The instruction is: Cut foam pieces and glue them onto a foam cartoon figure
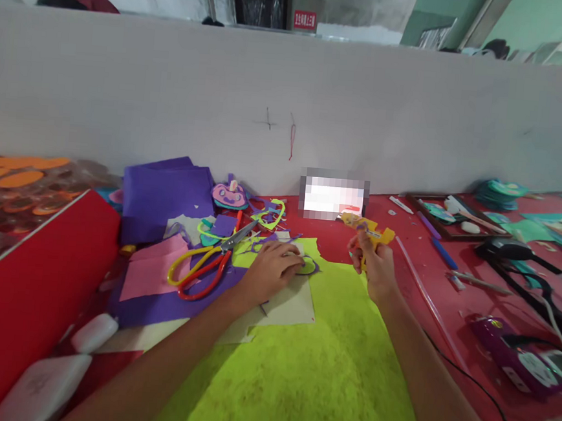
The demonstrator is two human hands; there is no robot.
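My left hand [272, 269] rests on the work surface with its fingers curled, the fingertips at a small yellow-green cutout with a dark purple edge [310, 265]. A pale sheet [289, 305] lies under this hand. In my right hand [374, 264], raised to the right, the fingers wrap round a yellow hot glue gun [385, 235]; its front end points left. Scissors [219, 252] with one yellow and one red handle lie open to the left of my left hand. Beneath both forearms spreads a stained yellow-green sheet [321, 369].
Purple sheets [165, 195], pink pieces [154, 269] and a pink face-shaped cutout [229, 195] lie left. A red box wall [25, 307] borders that side. To the right are a clear rod [432, 303], a dark tray [473, 235] and a purple device [512, 358]. A white partition [173, 92] stands behind.
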